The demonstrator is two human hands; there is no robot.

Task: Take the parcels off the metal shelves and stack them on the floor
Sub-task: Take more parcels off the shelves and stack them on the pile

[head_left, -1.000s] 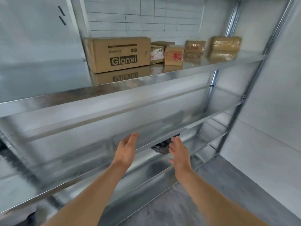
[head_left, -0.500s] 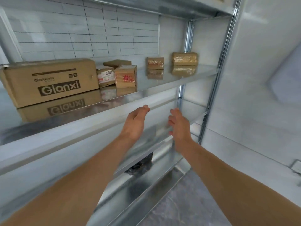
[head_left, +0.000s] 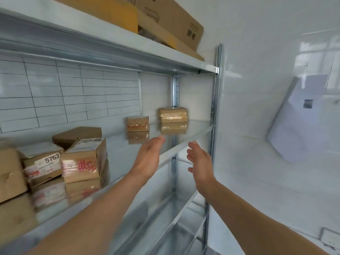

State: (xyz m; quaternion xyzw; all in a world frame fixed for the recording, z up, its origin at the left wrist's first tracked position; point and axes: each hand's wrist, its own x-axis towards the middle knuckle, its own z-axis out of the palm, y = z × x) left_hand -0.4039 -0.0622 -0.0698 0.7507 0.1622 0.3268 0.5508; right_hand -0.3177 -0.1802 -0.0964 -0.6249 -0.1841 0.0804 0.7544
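Our left hand (head_left: 149,159) and right hand (head_left: 200,162) are both wide, empty, in front of the tape-wrapped brown cardboard parcel (head_left: 173,115). We should clasp its two ends squarely before lifting.

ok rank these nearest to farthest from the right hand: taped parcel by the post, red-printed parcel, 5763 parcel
From the right hand:
1. taped parcel by the post, back right
2. red-printed parcel, further left
3. 5763 parcel, far left
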